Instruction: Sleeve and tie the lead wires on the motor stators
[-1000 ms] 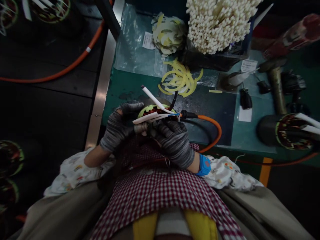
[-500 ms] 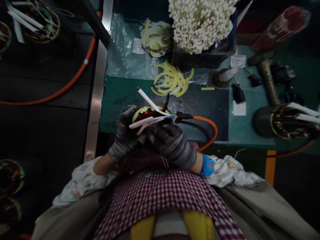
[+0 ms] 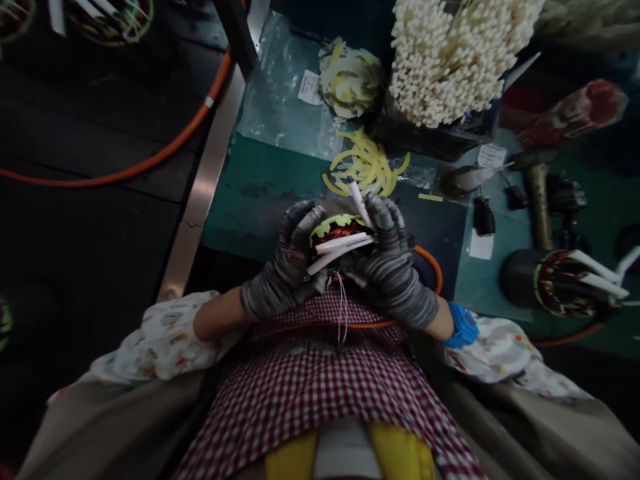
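A motor stator (image 3: 336,227) with a pale green toothed rim and copper windings sits between my gloved hands at the table's front edge. My left hand (image 3: 285,267) is wrapped round its left side. My right hand (image 3: 393,263) grips the right side, its fingers covering the wire joint. White sleeves (image 3: 341,245) on the leads lie across the stator's opening, and another sleeve (image 3: 359,200) points up beside my right fingers. An orange cable (image 3: 434,263) curves out behind my right hand and across my lap. Thin white cord ends (image 3: 343,310) hang below the stator.
Yellow strips (image 3: 367,163) lie ahead of the stator. Behind them are a pile of pale strips (image 3: 353,80) and a bin of thin white tubes (image 3: 445,67). To the right are a hammer (image 3: 539,200) and another stator (image 3: 555,283). A metal edge (image 3: 200,200) borders the table's left side.
My right hand has moved up along the stator's right side, over the wire joint that showed before. My left hand has spread round the left side. The view has turned and shifted.
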